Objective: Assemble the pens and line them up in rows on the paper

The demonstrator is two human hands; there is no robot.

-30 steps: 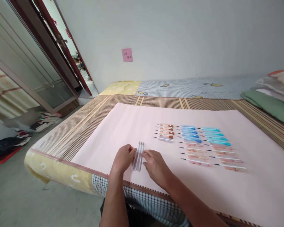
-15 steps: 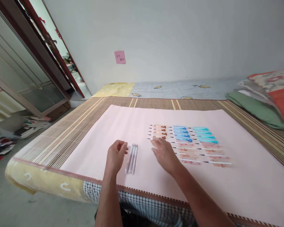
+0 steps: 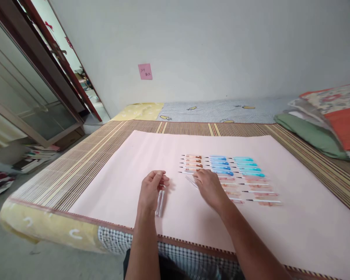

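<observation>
My right hand [image 3: 209, 187] is closed on a slim whitish pen [image 3: 191, 181], which slants out to the left from under the fingers. It is just below the near end of a column of brown-and-white pens [image 3: 191, 160]. My left hand [image 3: 152, 189] hovers over a few clear-white pens [image 3: 160, 204] lying side by side, and covers their far ends. Its fingers are loosely bent and apart, with nothing seen in them. Beyond my right hand lie blue pens [image 3: 221, 163] and turquoise pens [image 3: 249, 164] in columns. Pinkish pens [image 3: 261, 191] lie nearer me, some partly hidden by my right hand.
A pale pink sheet [image 3: 113, 179] covers much of a bed with a striped mat [image 3: 72, 163]. Folded fabric [image 3: 315, 134] is piled at the right. A pink note [image 3: 145, 71] is on the wall [image 3: 221, 50]. A glass-panelled door [image 3: 26, 85] stands left.
My right hand, with no pen visible in it before, now has a whitish pen. My left hand has moved right over the loose pens, and fewer of them show. The view has shifted slightly.
</observation>
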